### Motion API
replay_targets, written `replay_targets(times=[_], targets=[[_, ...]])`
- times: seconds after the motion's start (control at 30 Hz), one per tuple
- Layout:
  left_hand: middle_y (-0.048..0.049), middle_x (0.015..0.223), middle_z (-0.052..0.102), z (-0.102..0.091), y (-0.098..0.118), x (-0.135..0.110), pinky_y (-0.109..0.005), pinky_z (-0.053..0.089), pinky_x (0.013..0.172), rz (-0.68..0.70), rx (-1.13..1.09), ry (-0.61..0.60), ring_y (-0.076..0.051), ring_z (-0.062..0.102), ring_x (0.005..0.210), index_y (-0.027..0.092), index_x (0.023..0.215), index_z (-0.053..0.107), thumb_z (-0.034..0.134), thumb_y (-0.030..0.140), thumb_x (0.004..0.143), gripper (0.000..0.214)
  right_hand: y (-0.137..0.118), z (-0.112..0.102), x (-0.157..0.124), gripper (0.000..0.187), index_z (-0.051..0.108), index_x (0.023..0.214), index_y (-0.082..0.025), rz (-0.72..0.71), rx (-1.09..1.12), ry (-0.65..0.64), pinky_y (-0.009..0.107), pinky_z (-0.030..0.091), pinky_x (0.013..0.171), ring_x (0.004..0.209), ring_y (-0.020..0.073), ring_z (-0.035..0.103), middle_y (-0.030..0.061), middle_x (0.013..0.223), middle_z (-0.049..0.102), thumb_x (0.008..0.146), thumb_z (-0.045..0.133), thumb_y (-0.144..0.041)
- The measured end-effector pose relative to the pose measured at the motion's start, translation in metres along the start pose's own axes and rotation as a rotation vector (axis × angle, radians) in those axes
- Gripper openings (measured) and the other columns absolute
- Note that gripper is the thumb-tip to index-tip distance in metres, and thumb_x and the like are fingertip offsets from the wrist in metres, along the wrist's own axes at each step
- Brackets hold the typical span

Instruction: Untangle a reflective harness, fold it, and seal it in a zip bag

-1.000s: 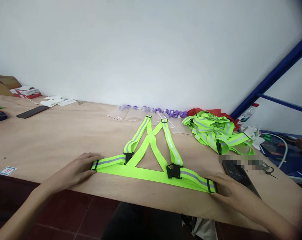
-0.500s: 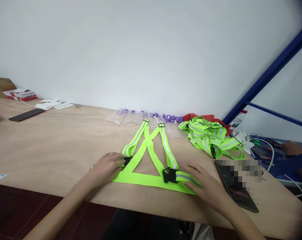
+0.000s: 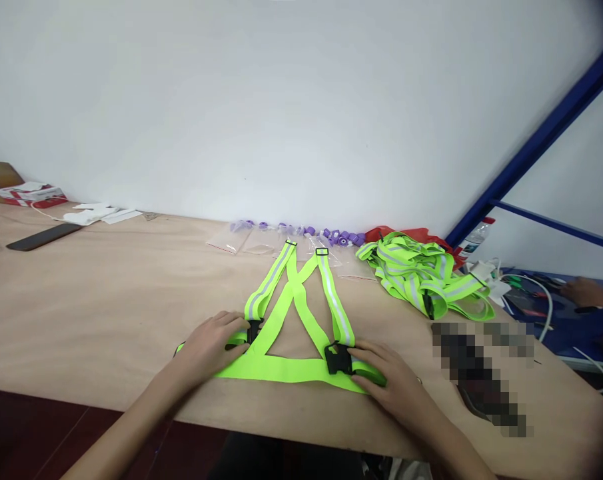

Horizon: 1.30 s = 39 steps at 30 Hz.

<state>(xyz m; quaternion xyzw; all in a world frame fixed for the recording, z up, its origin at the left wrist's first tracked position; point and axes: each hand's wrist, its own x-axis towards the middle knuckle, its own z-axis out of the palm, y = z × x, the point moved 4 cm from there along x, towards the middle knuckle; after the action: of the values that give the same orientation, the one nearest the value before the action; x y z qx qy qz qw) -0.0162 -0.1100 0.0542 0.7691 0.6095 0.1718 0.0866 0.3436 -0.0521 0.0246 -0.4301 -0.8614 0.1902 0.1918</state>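
A lime-green reflective vest [image 3: 286, 369] made of straps lies on the table, its two straps crossing in the middle. Black adjusters top the straps. My left hand [image 3: 208, 350] is closed on the side strap beside the left black buckle [image 3: 254, 331]. On the other side, my right hand [image 3: 394, 377] has its thumb and fingers around the strap just right of the right buckle [image 3: 338, 359]. Part of each side strap is hidden under my hands.
A heap of similar reflective straps [image 3: 414, 273] lies at the right. Behind the vest are clear plastic bags [image 3: 261, 242] and purple items [image 3: 338, 237]. A blurred-out dark object [image 3: 474, 380] is near my right arm. A co-worker's hand [image 3: 588, 293] shows far right, past a blue metal frame [image 3: 536, 147].
My right hand has moved left along the side strap, up against the right buckle, and its fingers have closed in. My left hand stays by the left buckle. The view has shifted slightly.
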Motion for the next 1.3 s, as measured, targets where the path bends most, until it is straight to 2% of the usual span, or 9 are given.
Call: replay_targets(times=[0.33,0.6,0.7,0.9,1.07,1.3], targets=[[-0.0064,0.122,0.069,-0.021,-0.011,-0.011,-0.037,0.052,0.092,-0.127,-0.225,0.119,-0.028,0.064,0.111,0.027,0.118,0.065,0.062,0.041,0.088,0.033,-0.006,-0.005,-0.004,0.035,0.071,0.119,-0.029,0.049,0.058,0.065,0.046,0.054,0.1,0.116,0.0281,0.065,0.0084,0.126,0.069,0.085,0.065,-0.032],[-0.0053,0.124,0.069,-0.044,-0.024,-0.019,-0.036,0.054,0.095,-0.122,-0.295,0.207,-0.027,0.066,0.112,0.026,0.12,0.064,0.064,0.046,0.088,0.038,-0.003,-0.003,-0.006,0.036,0.069,0.12,-0.027,0.063,0.076,0.079,0.047,0.052,0.103,0.119,0.0284,0.064,0.009,0.127,0.068,0.084,0.064,-0.031],[-0.0062,0.122,0.071,-0.046,-0.018,-0.023,-0.039,0.054,0.097,-0.118,-0.358,0.238,-0.028,0.067,0.111,0.025,0.118,0.065,0.065,0.047,0.087,0.038,-0.004,-0.004,-0.007,0.037,0.068,0.121,-0.027,0.088,0.113,0.09,0.047,0.052,0.104,0.12,0.0286,0.063,0.0088,0.128,0.067,0.085,0.064,-0.034],[-0.0072,0.122,0.07,-0.023,0.018,-0.029,-0.042,0.054,0.1,-0.132,-0.444,0.23,-0.028,0.066,0.113,0.025,0.119,0.065,0.068,0.043,0.086,0.037,-0.021,-0.011,-0.006,0.037,0.066,0.121,-0.027,0.106,0.22,0.191,0.044,0.053,0.103,0.119,0.0274,0.063,0.0082,0.125,0.069,0.086,0.063,-0.036],[-0.0081,0.121,0.07,0.002,0.048,-0.028,-0.043,0.054,0.098,-0.123,-0.518,0.282,-0.028,0.066,0.113,0.025,0.117,0.065,0.07,0.039,0.086,0.034,-0.039,-0.01,-0.006,0.039,0.064,0.123,-0.026,0.096,0.196,0.236,0.044,0.054,0.1,0.117,0.0282,0.064,0.009,0.126,0.068,0.086,0.064,-0.04],[-0.009,0.121,0.068,0.027,0.064,-0.026,-0.044,0.052,0.101,-0.093,-0.533,0.29,-0.029,0.062,0.119,0.026,0.115,0.063,0.07,0.037,0.087,0.031,-0.046,0.002,-0.009,0.041,0.059,0.128,-0.028,0.086,0.181,0.231,0.044,0.053,0.1,0.119,0.0275,0.062,0.0081,0.128,0.065,0.088,0.064,-0.039]])
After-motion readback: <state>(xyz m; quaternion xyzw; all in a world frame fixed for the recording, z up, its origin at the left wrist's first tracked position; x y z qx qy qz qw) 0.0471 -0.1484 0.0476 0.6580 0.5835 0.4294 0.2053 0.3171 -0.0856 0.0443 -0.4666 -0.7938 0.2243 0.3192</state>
